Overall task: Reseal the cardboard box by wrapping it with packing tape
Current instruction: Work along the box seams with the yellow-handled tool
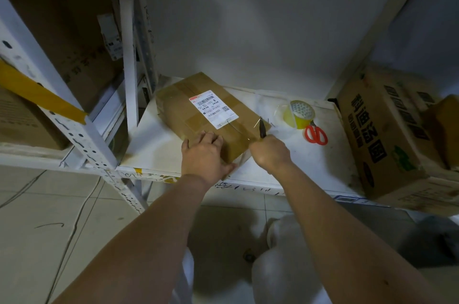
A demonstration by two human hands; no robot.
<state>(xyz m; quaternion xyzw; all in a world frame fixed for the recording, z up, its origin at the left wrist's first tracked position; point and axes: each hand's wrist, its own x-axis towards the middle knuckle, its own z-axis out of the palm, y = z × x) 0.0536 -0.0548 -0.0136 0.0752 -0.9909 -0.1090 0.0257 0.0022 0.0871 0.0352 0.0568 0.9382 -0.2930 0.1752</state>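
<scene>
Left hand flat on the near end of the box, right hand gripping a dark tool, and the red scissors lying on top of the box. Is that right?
One error: the head view shows the red scissors on the white shelf beside the tape roll, not on the box. Left hand and right hand are as stated.

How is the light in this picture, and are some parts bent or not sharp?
Head view: light is dim and uneven, brightest on the white shelf and the label of the cardboard box; the left shelving and floor are dark. The wide lens bends the shelf posts near the edges. The tool in the right hand is small and unclear.
</scene>
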